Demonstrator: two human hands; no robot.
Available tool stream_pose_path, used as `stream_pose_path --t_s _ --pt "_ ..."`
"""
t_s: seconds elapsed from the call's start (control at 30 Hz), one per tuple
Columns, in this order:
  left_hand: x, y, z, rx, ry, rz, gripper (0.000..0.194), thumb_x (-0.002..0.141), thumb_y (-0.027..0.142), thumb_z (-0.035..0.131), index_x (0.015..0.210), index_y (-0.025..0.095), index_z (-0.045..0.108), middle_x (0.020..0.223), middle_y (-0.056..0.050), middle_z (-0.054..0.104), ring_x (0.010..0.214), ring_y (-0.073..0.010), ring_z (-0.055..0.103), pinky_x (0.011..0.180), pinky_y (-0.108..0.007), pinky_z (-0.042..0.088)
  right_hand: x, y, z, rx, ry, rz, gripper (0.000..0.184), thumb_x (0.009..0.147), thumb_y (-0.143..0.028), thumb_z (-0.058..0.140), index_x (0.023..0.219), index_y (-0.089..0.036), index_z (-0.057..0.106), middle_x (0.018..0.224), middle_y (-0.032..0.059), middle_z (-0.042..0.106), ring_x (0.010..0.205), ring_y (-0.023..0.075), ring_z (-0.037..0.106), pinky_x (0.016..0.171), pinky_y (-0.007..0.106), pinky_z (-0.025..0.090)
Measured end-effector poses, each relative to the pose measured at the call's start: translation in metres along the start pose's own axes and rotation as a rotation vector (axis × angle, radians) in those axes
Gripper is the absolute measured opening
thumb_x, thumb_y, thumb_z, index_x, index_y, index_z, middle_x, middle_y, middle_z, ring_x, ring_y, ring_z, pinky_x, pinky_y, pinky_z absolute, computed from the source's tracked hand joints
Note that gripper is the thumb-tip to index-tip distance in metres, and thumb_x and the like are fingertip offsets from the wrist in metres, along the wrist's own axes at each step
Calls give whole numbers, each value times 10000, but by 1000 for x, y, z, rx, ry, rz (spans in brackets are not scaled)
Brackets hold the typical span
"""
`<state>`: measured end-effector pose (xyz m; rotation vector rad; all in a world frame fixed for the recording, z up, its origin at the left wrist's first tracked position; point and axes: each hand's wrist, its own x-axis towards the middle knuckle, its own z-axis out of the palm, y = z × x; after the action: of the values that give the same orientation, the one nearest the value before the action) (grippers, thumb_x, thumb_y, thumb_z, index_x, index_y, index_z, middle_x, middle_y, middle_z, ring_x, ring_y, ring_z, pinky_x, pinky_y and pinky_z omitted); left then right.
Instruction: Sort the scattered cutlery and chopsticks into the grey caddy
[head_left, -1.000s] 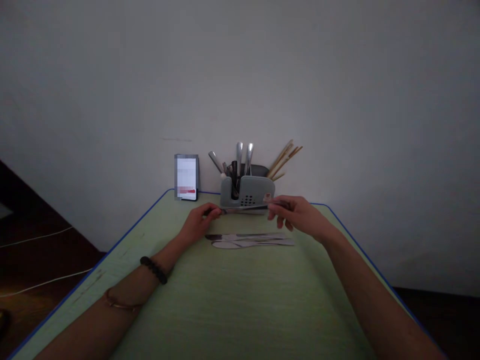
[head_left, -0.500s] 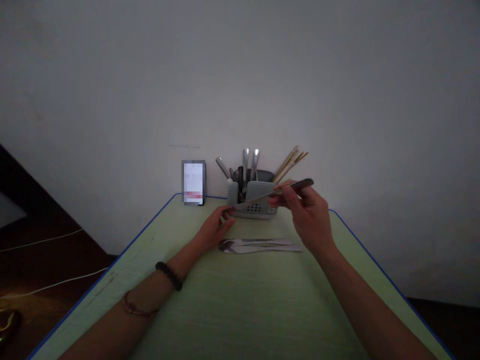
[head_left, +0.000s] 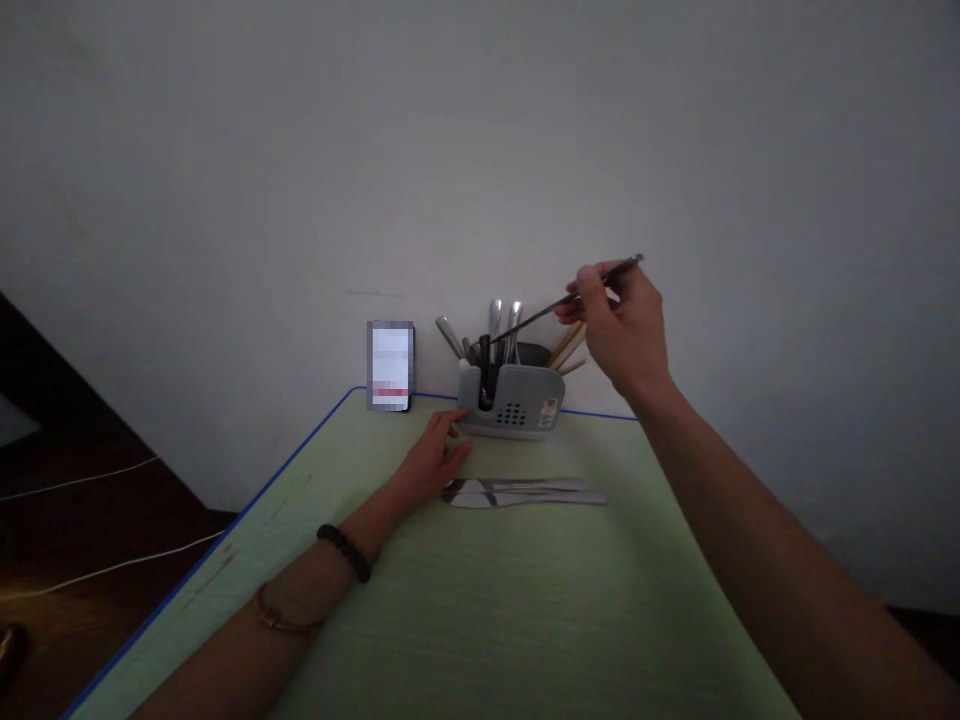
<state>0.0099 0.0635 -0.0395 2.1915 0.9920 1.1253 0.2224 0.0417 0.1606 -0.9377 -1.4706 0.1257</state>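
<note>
My right hand [head_left: 622, 325] is raised above a grey cutlery holder [head_left: 514, 402] and pinches the handle of a table knife [head_left: 551, 305]. The knife slants down to the left, its tip at the holder's left slot among other cutlery. My left hand [head_left: 435, 460] rests on the green table [head_left: 480, 600] just left of the holder, fingers stretched out flat toward its base and holding nothing. Several metal knives or spoons [head_left: 521, 491] lie side by side on the table in front of the holder.
The holder stands at the table's far edge against a pale wall, with spoons [head_left: 502, 325] and wooden chopsticks [head_left: 568, 345] sticking up. A phone [head_left: 391, 366] leans on the wall to its left. Dark floor with white cables [head_left: 97, 570] lies left of the blue table edge.
My right hand has lifted the knife from table level up over the holder and tilted its tip down into it. My left hand let go of the blade tip and settled on the table.
</note>
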Motion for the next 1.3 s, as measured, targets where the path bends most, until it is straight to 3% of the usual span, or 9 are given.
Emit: stream_pose_path --t_s 0.17,0.27,0.6,0.8,1.0,1.1,1.3 --pt "-1 0 -1 11 -25 -21 455 852 225 504 1291 194 388 1197 -105 443 952 -176 520 767 -317 483 6 6 9 -236 -139 -13 257 872 -413 502 901 -163 556 759 22 608 627 128 620 644 312 516" --pt "-1 1 -1 15 -36 -12 439 855 223 496 1282 193 395 1195 -105 435 964 -176 517 795 -328 481 3 11 20 -375 -215 13 195 878 -339 492 865 -157 562 743 41 625 703 177 637 721 364 511" --pt "-1 -1 0 32 -44 -2 437 844 217 515 1268 209 413 1204 -99 418 953 -170 518 861 -352 474 9 23 50 -658 -396 105 186 834 -249 541 963 -118 565 945 139 650 904 245 604 794 355 453" --pt "-1 2 0 35 -36 -2 413 847 210 508 1252 201 426 1187 -100 426 942 -171 524 874 -360 476 10 39 58 -707 -393 70 369 797 -185 551 1145 -72 503 1096 170 592 987 240 558 884 365 423" --pt "0 5 -1 50 -47 -14 400 856 230 501 1247 192 424 1192 -104 419 949 -175 528 870 -364 477 2 46 59 -798 -515 82 309 835 -193 515 1133 -113 533 1120 173 583 1013 259 565 861 362 444" --pt "-1 5 -2 53 -51 -7 400 860 233 498 1250 199 420 1190 -99 416 936 -169 533 888 -366 473 -2 45 60 -835 -515 65 339 867 -221 482 1190 -124 513 1138 180 587 1016 271 580 843 370 455" --pt "-1 6 -2 73 -72 -15 390 871 252 484 1249 181 416 1201 -109 409 953 -178 531 887 -364 470 1 37 68 -999 -494 131 327 901 -349 460 1042 -103 623 1050 206 649 987 297 617 806 393 473"
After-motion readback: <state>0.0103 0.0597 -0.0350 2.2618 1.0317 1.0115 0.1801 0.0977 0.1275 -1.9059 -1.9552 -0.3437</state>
